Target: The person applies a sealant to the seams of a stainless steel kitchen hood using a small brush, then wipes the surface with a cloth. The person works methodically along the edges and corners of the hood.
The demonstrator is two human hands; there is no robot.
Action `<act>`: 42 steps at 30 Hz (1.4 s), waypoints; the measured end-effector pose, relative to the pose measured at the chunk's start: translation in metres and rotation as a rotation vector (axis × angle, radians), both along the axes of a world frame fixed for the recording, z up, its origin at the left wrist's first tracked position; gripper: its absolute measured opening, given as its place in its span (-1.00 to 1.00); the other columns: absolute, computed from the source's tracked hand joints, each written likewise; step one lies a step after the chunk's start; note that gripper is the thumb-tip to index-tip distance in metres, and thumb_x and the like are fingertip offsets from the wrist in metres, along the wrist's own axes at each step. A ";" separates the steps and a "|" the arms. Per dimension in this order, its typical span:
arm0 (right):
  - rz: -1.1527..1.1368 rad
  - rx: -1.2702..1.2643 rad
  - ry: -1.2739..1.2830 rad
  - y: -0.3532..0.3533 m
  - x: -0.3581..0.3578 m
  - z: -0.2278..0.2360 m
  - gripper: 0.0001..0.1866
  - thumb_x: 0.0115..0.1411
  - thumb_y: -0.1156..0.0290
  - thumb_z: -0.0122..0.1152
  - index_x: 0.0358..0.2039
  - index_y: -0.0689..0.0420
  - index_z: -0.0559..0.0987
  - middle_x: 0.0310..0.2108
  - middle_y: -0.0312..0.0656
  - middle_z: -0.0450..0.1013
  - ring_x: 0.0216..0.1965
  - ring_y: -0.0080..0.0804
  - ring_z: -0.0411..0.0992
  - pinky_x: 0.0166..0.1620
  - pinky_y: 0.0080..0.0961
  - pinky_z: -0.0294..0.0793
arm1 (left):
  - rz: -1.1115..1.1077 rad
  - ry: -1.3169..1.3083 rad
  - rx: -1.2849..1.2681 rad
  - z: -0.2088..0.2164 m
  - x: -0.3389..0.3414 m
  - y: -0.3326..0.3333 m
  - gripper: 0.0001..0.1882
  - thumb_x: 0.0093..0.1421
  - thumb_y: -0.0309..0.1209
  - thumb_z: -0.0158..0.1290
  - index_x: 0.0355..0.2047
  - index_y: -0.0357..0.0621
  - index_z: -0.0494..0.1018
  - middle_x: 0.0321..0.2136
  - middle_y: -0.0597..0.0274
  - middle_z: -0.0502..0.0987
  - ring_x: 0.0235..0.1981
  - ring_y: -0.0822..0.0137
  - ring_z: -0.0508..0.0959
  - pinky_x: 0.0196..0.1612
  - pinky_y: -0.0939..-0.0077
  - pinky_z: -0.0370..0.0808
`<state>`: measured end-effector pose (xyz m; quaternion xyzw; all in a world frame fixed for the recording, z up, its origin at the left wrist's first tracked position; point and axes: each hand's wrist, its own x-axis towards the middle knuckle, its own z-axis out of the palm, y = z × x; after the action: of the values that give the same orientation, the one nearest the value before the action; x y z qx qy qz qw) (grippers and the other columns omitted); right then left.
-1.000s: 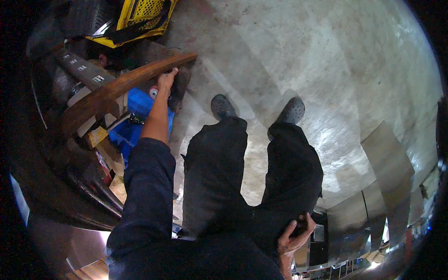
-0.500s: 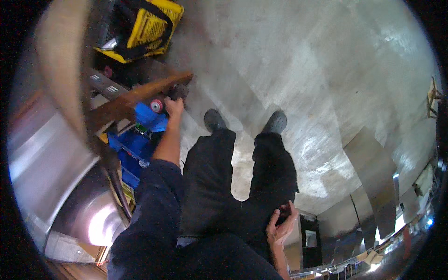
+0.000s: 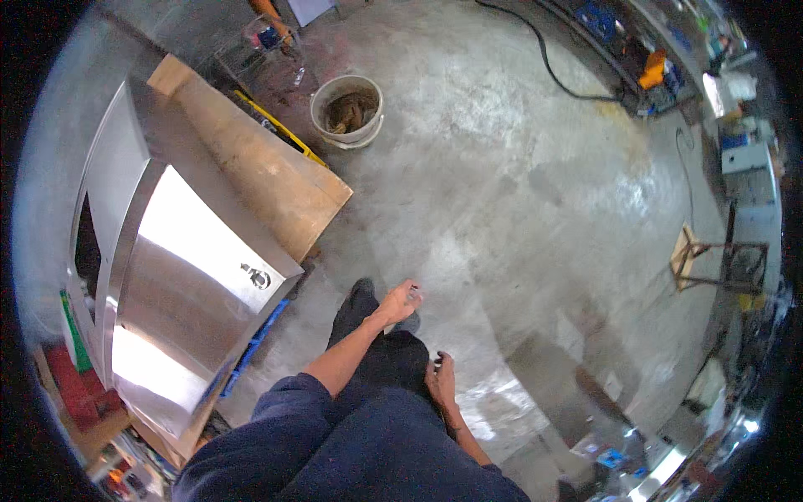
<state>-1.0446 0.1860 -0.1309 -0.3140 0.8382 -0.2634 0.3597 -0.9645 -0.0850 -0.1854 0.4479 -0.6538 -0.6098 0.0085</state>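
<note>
My left hand (image 3: 398,304) is in front of my body, above my dark trouser legs and one shoe. Its fingers are curled closed, with a small greyish patch at the fingertips; what they hold, if anything, I cannot make out. Lower and to the right, my right hand (image 3: 441,378) hangs beside my thigh. Its fingers are loosely bent and apart, and no held thing shows. To the left stands a workbench with a wooden top (image 3: 276,188), carrying a large bent sheet-metal piece (image 3: 180,293) of shiny steel with a round fitting (image 3: 260,279) near its corner.
Beyond the bench's corner a white bucket (image 3: 376,132) with brown material stands on the concrete floor (image 3: 519,192). A small wooden-topped stool (image 3: 684,258) is at the right. A black hose (image 3: 544,54) curves along the far floor. Another person's arm (image 3: 272,15) shows at the top.
My left hand has come away from a dark object with a red disc below the bench edge and is now before me. I have straightened up and the view has swung round.
</note>
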 end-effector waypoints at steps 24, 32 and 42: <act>0.893 0.448 0.264 -0.567 -0.368 0.112 -0.58 0.52 0.06 -0.01 -0.02 0.24 0.39 -0.27 0.42 0.57 -0.12 0.54 0.52 -0.06 0.32 0.48 | 0.069 -0.546 -0.002 0.147 -0.137 -0.284 -0.63 0.37 -0.29 0.07 -0.04 -0.43 0.52 -0.08 -0.31 0.67 -0.08 -0.25 0.71 -0.02 -0.06 0.67; 1.424 0.247 0.232 -0.770 -0.449 0.120 -0.67 0.54 0.23 -0.01 0.07 0.26 0.34 -0.42 0.42 0.56 -0.35 0.53 0.55 -0.32 0.33 0.52 | 0.642 -0.357 0.250 0.229 -0.199 -0.353 -0.55 0.50 -0.14 -0.02 -0.11 -0.43 0.48 -0.25 -0.42 0.64 -0.11 -0.41 0.65 -0.01 -0.21 0.59; 1.851 0.102 0.186 -0.965 -0.353 -0.030 -0.65 0.51 0.12 0.04 -0.01 0.18 0.41 -0.43 0.25 0.58 -0.35 0.35 0.59 -0.30 0.26 0.57 | 1.150 -0.224 0.258 0.100 -0.208 -0.435 -0.49 0.49 0.01 0.04 -0.17 -0.31 0.50 -0.36 -0.33 0.61 -0.22 -0.27 0.66 -0.15 -0.02 0.55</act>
<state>-1.3975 -0.7793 -0.1607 -0.8609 0.2901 0.1917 0.3715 -1.1729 -0.5203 -0.0855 0.7889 -0.2242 -0.5308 0.2135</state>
